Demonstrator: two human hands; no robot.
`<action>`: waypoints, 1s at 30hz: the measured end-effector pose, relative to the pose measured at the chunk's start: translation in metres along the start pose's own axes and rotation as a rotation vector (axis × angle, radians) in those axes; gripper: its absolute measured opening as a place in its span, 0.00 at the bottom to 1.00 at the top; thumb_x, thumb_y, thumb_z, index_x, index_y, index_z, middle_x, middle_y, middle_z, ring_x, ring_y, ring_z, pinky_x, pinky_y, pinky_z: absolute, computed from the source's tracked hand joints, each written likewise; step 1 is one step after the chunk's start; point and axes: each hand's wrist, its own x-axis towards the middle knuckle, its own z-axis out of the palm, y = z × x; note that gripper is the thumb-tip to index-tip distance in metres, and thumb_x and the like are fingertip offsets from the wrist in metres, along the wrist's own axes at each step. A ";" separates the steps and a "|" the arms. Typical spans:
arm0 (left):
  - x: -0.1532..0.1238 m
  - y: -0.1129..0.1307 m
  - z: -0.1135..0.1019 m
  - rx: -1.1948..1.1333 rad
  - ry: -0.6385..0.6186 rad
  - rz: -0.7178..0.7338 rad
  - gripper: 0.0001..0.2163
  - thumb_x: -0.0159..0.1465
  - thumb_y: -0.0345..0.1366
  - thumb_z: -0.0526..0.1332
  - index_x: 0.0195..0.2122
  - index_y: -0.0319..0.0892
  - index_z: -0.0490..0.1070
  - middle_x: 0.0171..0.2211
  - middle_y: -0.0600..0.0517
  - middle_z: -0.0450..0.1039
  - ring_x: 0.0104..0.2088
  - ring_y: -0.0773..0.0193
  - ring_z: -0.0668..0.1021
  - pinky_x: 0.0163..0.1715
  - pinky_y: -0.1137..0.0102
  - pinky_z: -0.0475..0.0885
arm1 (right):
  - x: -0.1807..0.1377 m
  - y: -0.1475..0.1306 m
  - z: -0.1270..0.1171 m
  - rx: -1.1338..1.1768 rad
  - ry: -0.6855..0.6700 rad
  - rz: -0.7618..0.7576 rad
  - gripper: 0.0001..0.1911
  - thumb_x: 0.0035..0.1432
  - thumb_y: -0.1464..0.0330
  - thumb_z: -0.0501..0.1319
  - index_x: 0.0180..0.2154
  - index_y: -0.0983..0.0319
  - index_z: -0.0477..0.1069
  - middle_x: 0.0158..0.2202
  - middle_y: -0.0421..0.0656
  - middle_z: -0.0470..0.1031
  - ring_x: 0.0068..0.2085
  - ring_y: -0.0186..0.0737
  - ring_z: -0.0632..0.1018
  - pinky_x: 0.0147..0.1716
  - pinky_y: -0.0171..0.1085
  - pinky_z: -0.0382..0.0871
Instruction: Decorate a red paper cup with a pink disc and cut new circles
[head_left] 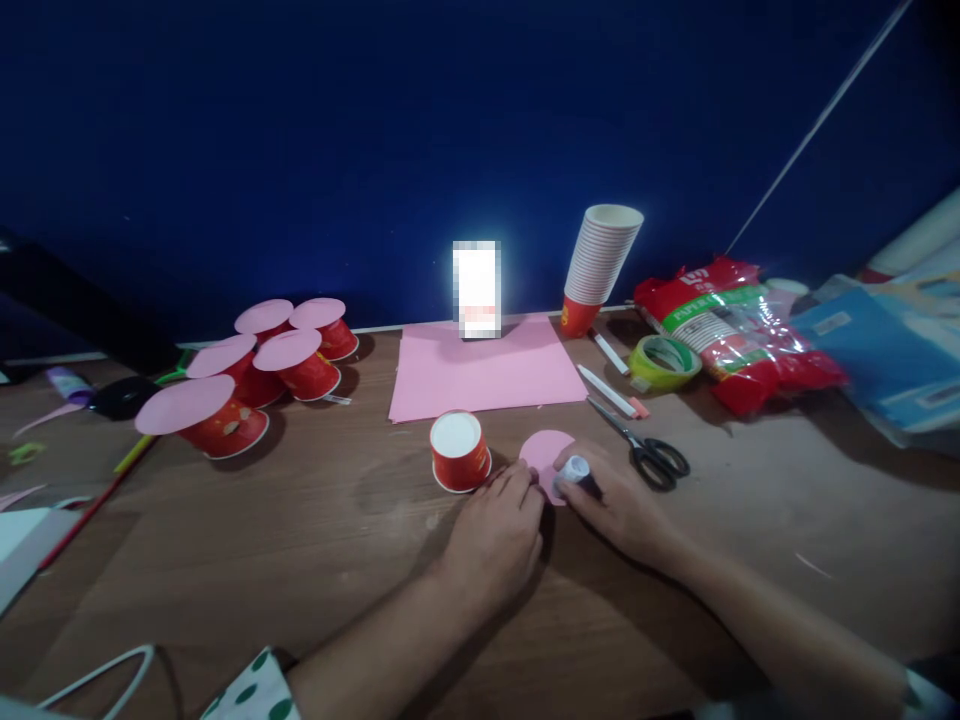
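Observation:
My right hand (616,506) is closed round a glue stick (573,472) whose white end rests against a small pink paper circle (545,451) lying flat on the wooden table (300,540). My left hand (496,532) presses its fingertips on the near left edge of that circle, fingers curled down. Just left of the circle stands an upturned red paper cup (459,452) with its white base up.
Several upturned red cups with pink discs (240,375) sit at the left. A pink paper sheet (484,372), lit phone (476,288), cup stack (600,262), scissors (645,445), two markers (611,375), tape roll (663,361) and red packet (731,335) lie behind and right.

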 end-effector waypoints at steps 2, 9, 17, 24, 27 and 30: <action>0.000 0.000 0.000 0.007 0.002 0.006 0.16 0.59 0.26 0.53 0.48 0.33 0.68 0.54 0.38 0.67 0.54 0.51 0.70 0.53 0.58 0.69 | -0.001 0.000 -0.002 0.001 -0.023 0.020 0.04 0.62 0.70 0.53 0.33 0.60 0.64 0.32 0.41 0.70 0.34 0.39 0.71 0.34 0.36 0.64; 0.000 0.000 -0.001 0.011 0.013 0.007 0.16 0.59 0.26 0.53 0.48 0.33 0.67 0.53 0.39 0.67 0.54 0.51 0.70 0.53 0.58 0.68 | -0.004 0.008 -0.013 0.263 0.116 0.224 0.07 0.64 0.64 0.52 0.37 0.59 0.64 0.28 0.38 0.69 0.29 0.36 0.72 0.31 0.34 0.67; 0.000 0.000 0.001 0.013 0.005 0.006 0.16 0.60 0.26 0.52 0.48 0.32 0.68 0.55 0.38 0.66 0.55 0.51 0.69 0.53 0.58 0.69 | -0.002 0.004 -0.001 0.016 0.026 0.031 0.03 0.61 0.72 0.54 0.36 0.60 0.65 0.34 0.42 0.71 0.36 0.39 0.72 0.38 0.37 0.66; 0.000 -0.001 0.000 -0.002 0.027 0.014 0.17 0.58 0.25 0.53 0.48 0.33 0.67 0.53 0.39 0.67 0.54 0.51 0.70 0.54 0.59 0.68 | -0.004 0.002 -0.009 0.213 -0.015 0.177 0.07 0.63 0.64 0.53 0.34 0.60 0.64 0.28 0.39 0.70 0.29 0.36 0.71 0.30 0.35 0.68; 0.000 0.000 0.000 -0.013 0.035 0.011 0.16 0.59 0.25 0.53 0.49 0.34 0.65 0.52 0.39 0.68 0.54 0.52 0.70 0.54 0.58 0.67 | -0.003 0.006 -0.011 0.311 0.127 0.255 0.08 0.64 0.63 0.52 0.39 0.60 0.64 0.29 0.39 0.70 0.28 0.36 0.73 0.29 0.34 0.69; 0.000 0.001 0.003 -0.049 0.072 -0.020 0.15 0.60 0.25 0.52 0.49 0.35 0.63 0.51 0.39 0.69 0.53 0.53 0.71 0.52 0.58 0.68 | -0.002 0.007 -0.008 0.157 0.149 0.162 0.06 0.62 0.67 0.55 0.41 0.60 0.65 0.34 0.41 0.72 0.35 0.38 0.74 0.37 0.36 0.69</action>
